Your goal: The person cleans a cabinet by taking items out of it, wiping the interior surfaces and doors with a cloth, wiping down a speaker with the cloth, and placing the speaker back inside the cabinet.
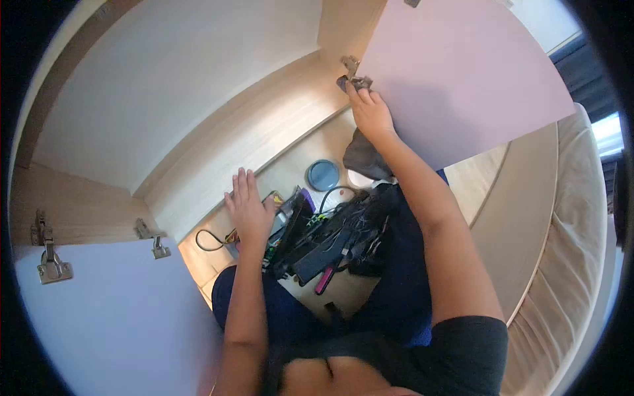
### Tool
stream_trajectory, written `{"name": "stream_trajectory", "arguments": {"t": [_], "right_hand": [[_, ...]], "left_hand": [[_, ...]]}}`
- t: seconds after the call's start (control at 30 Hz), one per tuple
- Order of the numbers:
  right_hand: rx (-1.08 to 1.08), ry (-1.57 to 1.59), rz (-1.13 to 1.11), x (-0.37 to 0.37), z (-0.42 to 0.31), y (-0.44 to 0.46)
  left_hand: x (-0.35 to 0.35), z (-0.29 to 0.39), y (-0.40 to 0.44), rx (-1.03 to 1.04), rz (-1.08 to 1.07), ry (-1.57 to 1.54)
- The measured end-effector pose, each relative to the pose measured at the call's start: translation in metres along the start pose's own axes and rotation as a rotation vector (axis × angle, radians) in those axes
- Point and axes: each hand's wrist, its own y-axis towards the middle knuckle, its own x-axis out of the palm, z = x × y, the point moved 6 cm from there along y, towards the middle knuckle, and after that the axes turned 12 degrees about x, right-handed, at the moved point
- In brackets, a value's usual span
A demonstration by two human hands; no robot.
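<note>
My left hand (249, 210) rests with its fingers spread near the front edge of the light wood cabinet base (231, 152), and holds nothing. At the upper right, my right hand (370, 112) reaches to the metal hinge (358, 82) beside the right cabinet door (462, 79). Its fingers are bent around something dark there, too small to name. Between my legs lies a pile of black cables and devices (323, 247), with a pink-ended item (324, 280) at its near side. Beyond the pile are a round blue-grey lid (323, 175) and a dark grey cloth (365, 157).
The left cabinet door (119, 310) stands swung open, with metal hinges (54, 265) at its top edge. On the right, a beige cushioned piece of furniture (568, 224) runs along the side. A looped black cable (210, 240) lies left of my left hand.
</note>
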Motion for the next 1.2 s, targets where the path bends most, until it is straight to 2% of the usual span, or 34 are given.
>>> {"name": "stream_trajectory", "arguments": {"t": [0.07,0.13,0.17,0.23,0.27,0.3,0.33,0.4,0.5,0.53,0.6,0.63,0.7,0.73,0.77,0.83,0.87,0.9,0.97,1.0,1.03,1.1,1.13,1.2], "right_hand": [[0.053,0.046,0.028,0.002,-0.004,0.003],[0.058,0.185,-0.163,0.002,-0.011,0.008],[0.054,0.186,-0.168,0.0,-0.01,0.01],[0.182,0.263,0.151,-0.072,0.022,0.041],[0.246,0.258,0.226,-0.08,0.033,0.054],[0.243,0.261,0.216,-0.049,0.024,0.06],[0.278,0.371,0.026,0.009,0.01,0.071],[-0.069,0.077,-0.213,-0.013,-0.014,0.058],[-0.093,0.316,-0.601,-0.035,-0.022,0.04],[-0.095,0.317,-0.602,-0.04,-0.018,0.044],[0.078,0.352,-0.038,-0.074,0.004,0.062],[0.076,0.352,-0.039,-0.058,0.004,0.061],[0.274,0.224,0.214,-0.042,0.015,0.059],[0.18,0.22,-0.032,-0.036,0.003,0.055],[0.185,0.217,-0.018,-0.041,0.001,0.057],[-0.011,0.297,-0.193,-0.048,-0.017,0.055],[0.122,0.388,0.01,-0.067,0.001,0.063],[0.125,0.383,0.018,-0.063,0.006,0.073],[0.372,0.243,0.187,-0.054,0.026,0.086],[0.392,0.292,-0.107,-0.033,0.015,0.087],[0.411,0.279,-0.083,-0.044,0.021,0.094],[0.134,0.274,-0.368,-0.047,0.01,0.101],[0.24,0.39,-0.12,-0.075,0.026,0.102],[0.213,0.432,0.525,-0.142,0.065,0.112]], "left_hand": [[-0.001,-0.001,0.0,-0.006,-0.016,-0.005],[-0.002,-0.004,0.0,-0.014,-0.029,-0.015],[-0.001,-0.004,-0.001,-0.002,-0.033,-0.008],[-0.001,-0.005,0.004,0.012,-0.024,-0.003],[-0.003,-0.003,0.004,0.015,-0.007,0.003],[-0.006,-0.002,0.001,0.022,0.004,0.011],[-0.007,-0.002,0.0,0.024,0.011,0.015],[-0.007,-0.005,0.0,0.013,-0.009,0.013],[-0.008,-0.007,-0.001,0.019,-0.034,-0.004],[-0.008,-0.008,-0.001,0.017,-0.036,-0.004],[-0.009,-0.006,-0.001,0.026,-0.02,0.011],[-0.008,-0.005,-0.001,0.025,-0.021,0.009],[-0.009,-0.007,0.002,-0.005,-0.047,-0.022],[-0.011,-0.009,0.003,-0.003,-0.034,-0.017],[-0.011,-0.009,0.004,0.004,-0.044,-0.023],[-0.008,-0.008,-0.001,0.013,-0.064,-0.032],[-0.008,-0.007,0.0,0.019,-0.062,-0.021],[-0.009,-0.007,0.002,0.024,-0.055,-0.011],[-0.007,-0.007,-0.003,0.031,-0.046,-0.015],[-0.011,-0.007,0.001,0.043,-0.021,-0.014],[-0.017,-0.005,0.005,0.062,0.007,-0.013],[-0.015,-0.006,0.003,0.023,-0.094,0.014],[-0.016,-0.005,0.002,0.044,-0.078,0.031],[-0.014,-0.006,0.002,0.049,-0.072,0.024]]}}
